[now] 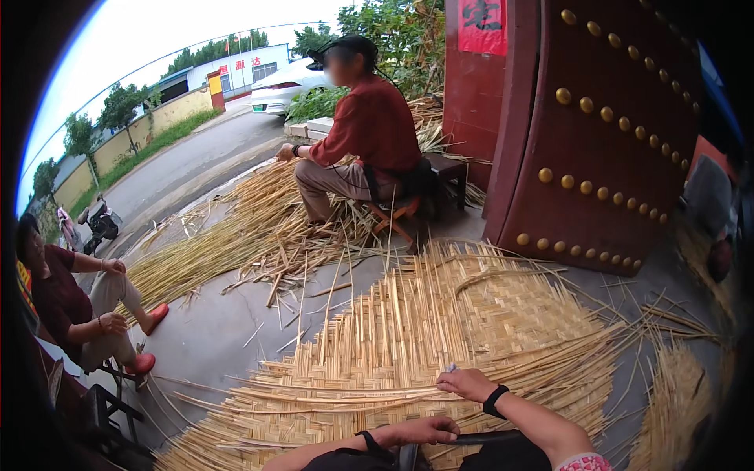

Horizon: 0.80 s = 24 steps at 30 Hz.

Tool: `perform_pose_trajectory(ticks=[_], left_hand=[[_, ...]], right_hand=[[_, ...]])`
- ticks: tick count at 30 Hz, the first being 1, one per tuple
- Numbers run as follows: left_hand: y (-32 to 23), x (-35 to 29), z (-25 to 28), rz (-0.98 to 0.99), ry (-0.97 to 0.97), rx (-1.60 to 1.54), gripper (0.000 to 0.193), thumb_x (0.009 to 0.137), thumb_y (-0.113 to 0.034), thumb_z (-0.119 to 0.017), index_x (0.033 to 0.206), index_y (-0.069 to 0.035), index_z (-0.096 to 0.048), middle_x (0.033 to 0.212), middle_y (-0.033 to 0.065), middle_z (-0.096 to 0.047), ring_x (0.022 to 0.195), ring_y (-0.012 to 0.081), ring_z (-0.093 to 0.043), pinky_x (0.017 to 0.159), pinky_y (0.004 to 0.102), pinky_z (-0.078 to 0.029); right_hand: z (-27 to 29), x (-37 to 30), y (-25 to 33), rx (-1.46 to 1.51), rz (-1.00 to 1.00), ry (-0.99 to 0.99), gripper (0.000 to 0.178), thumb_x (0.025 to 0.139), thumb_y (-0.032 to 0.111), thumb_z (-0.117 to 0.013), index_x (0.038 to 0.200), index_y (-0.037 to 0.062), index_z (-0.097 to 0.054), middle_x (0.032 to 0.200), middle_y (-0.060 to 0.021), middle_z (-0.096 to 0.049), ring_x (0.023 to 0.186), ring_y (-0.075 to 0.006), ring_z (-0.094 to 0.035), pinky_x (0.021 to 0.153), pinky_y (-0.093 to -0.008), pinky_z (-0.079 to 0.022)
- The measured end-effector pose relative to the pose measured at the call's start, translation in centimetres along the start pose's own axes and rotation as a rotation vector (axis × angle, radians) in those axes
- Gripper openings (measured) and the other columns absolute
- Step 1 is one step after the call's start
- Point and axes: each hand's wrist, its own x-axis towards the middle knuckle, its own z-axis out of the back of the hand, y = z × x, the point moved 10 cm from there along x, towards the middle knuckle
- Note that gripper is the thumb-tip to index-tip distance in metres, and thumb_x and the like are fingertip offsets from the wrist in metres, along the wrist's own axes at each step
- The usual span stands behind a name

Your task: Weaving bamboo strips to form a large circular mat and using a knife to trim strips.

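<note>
A large woven reed mat spreads over the ground in front of me, its far side bristling with loose strip ends. My right hand, with a black band at the wrist, is closed just over the mat's long crosswise reed strips. A small grey thing shows at its fingertips; I cannot make out its kind. Close to my body, my left hand rests loosely with its fingers apart from the strips, beside a dark edge. Nothing shows in it.
Beyond the mat, a person in a red shirt sits on a stool beside heaped reeds. Another seated person is at left. A studded dark-red door stands at right, with more woven reed below it.
</note>
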Motion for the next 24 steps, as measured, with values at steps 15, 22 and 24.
perform_pose_trajectory(ticks=[15, 22, 24], left_hand=[[-0.2, -9.5, 17.3, -0.747, -0.999, -1.092, 0.044, 0.093, -0.015, -0.065, 0.128, -0.002, -0.042, 0.120, 0.0138, -0.058, 0.120, 0.0298, -0.057, 0.104, 0.0455, -0.044], [2.2, -11.8, 17.4, -0.575, -0.882, -0.769, 0.029, 0.094, -0.008, -0.063, 0.120, 0.000, -0.051, 0.110, 0.0142, -0.064, 0.105, 0.0273, -0.065, 0.091, 0.0390, -0.056], [4.6, -12.5, 17.8, -0.579, -1.000, -0.823, 0.024, 0.095, -0.013, -0.065, 0.112, 0.000, -0.056, 0.102, 0.0111, -0.065, 0.094, 0.0237, -0.067, 0.080, 0.0336, -0.060]], right_hand=[[3.9, -1.7, -1.0, 0.340, -0.077, -0.070, 0.014, 0.098, 0.016, -0.057, 0.094, 0.0035, -0.061, 0.071, -0.0056, -0.057, 0.066, -0.0166, -0.058, 0.063, -0.0296, -0.047], [-3.1, -2.8, -4.3, 0.720, -0.417, 0.349, 0.028, 0.100, 0.027, -0.052, 0.091, 0.0045, -0.064, 0.065, 0.0025, -0.050, 0.060, -0.0059, -0.047, 0.057, -0.0229, -0.039], [-4.0, -2.9, -3.7, 0.748, -0.415, 0.344, 0.027, 0.099, 0.028, -0.055, 0.095, 0.0031, -0.065, 0.071, -0.0002, -0.056, 0.067, -0.0098, -0.053, 0.062, -0.0259, -0.044]])
